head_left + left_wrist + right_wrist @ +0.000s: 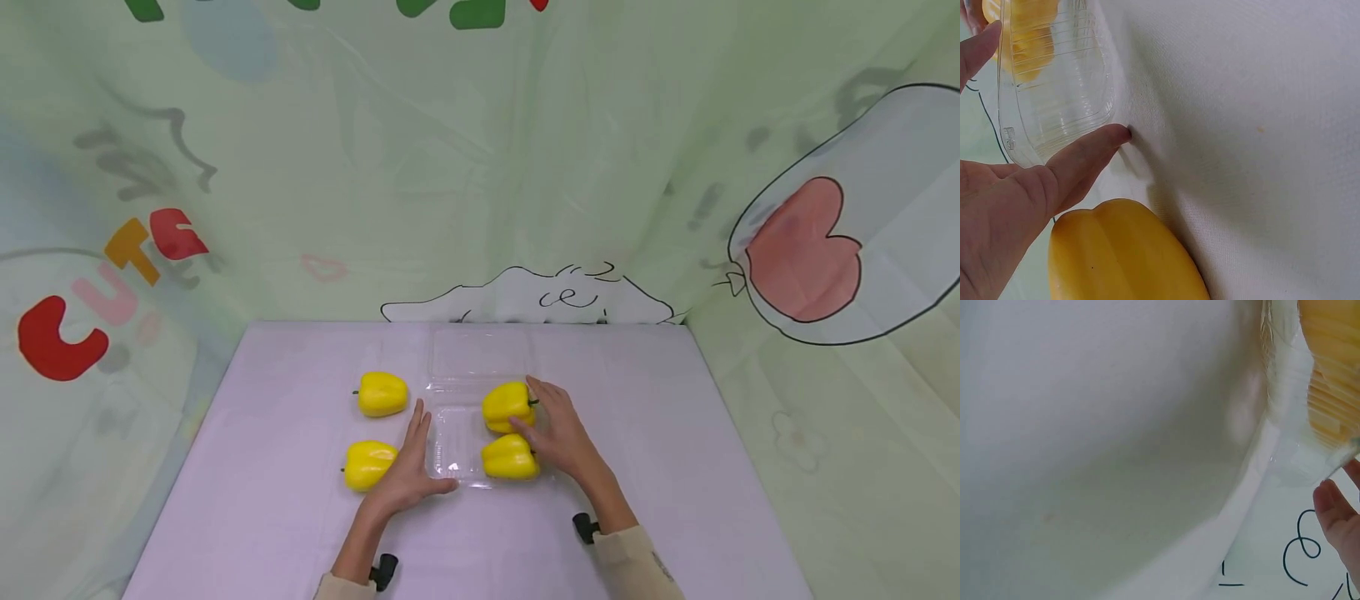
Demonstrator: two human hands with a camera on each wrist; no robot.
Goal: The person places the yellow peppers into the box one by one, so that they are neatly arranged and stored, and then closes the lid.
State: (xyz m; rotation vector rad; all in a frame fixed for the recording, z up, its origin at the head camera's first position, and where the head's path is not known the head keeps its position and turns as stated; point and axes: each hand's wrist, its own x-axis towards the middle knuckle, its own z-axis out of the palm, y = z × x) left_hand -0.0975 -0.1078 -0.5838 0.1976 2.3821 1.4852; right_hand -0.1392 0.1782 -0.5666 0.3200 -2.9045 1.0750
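Note:
A clear plastic clamshell box (453, 450) lies with its lid (480, 354) folded back on the far side. Two yellow bell peppers, a far one (506, 407) and a near one (511, 457), sit in its right half. My left hand (408, 475) is spread along the box's left side, a fingertip low beside its wall in the left wrist view. My right hand (562, 429) reaches in from the right, fingers loosely extended beside the far pepper and thumb over its near edge. In the right wrist view its fingertips (1329, 494) are at the box rim.
Two more yellow bell peppers, one farther back (382, 394) and one nearer (367, 465), lie left of the box; my left hand partly overlaps the nearer one. A pale cloth covers the table (637, 375). Printed curtains (450, 167) hang behind and at both sides.

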